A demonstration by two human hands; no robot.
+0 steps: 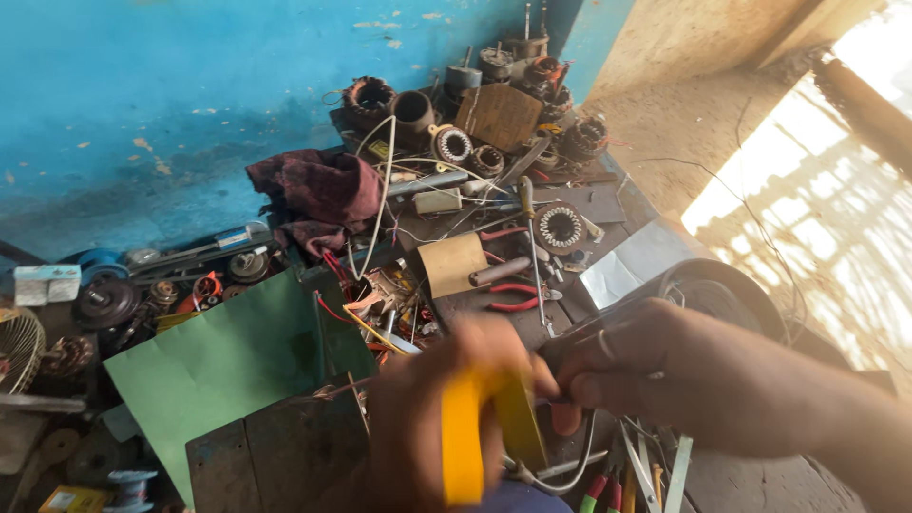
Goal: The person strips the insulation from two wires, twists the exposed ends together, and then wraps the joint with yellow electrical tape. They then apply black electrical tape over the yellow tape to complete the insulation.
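My left hand (418,427) is blurred at the bottom centre, its fingers closed around a folded yellow strip (464,437) that looks like tape or insulating sheet. My right hand (684,370) comes in from the right with a ring on one finger. Its fingertips pinch the upper end of the same yellow strip, close to the left hand. Both hands hover above a cluttered workbench. What lies directly under them is hidden.
A green sheet (237,361) and a dark metal plate (275,456) lie at left. Red-handled pliers (518,296), a cardboard piece (454,264), a screwdriver (525,199), wound motor stators (560,226), a maroon cloth (323,190) and loose wires crowd the bench. A round metal housing (722,294) sits behind my right hand.
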